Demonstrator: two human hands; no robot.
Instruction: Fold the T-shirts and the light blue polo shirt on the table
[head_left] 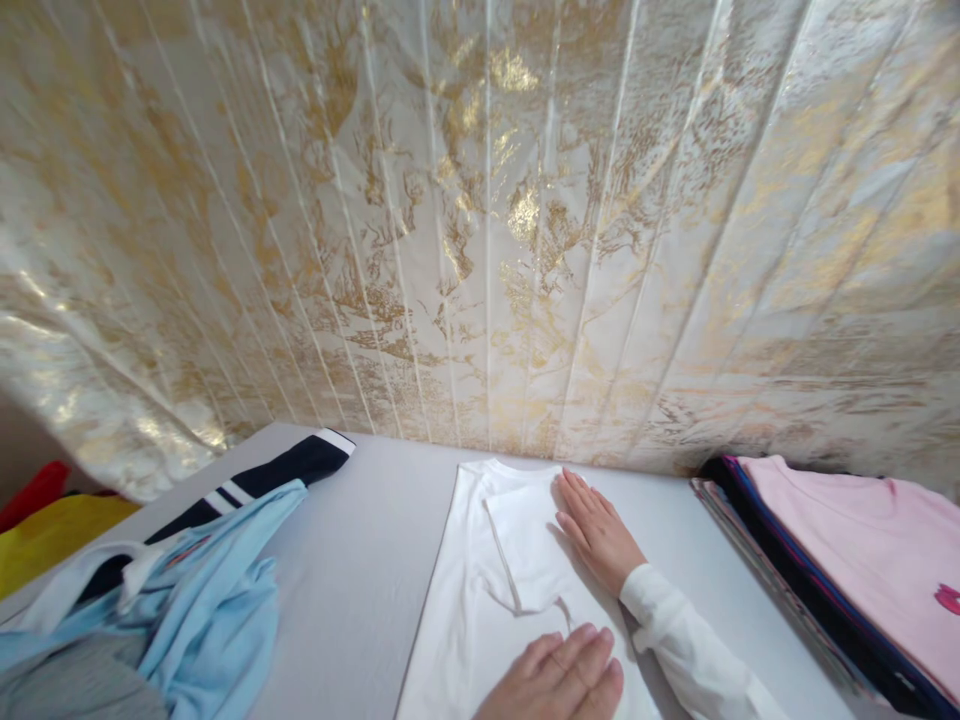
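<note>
A white T-shirt (450, 600) lies on the table with one side turned in, its sleeve (529, 545) resting across the body. My right hand (596, 530) is flat on the folded edge near the shoulder, fingers stretched out. Lower down, my left hand (559, 680) presses on the shirt with its fingers extended; the frame's bottom edge cuts it off. Neither hand grips the cloth. The shirt's lower end is out of view.
At the right stands a stack of folded clothes, a pink shirt (847, 540) on top. A loose heap with a light blue garment (217, 610) and a dark striped sleeve (262, 485) lies at the left. A gold-patterned curtain (480, 250) hangs behind the grey table (352, 570).
</note>
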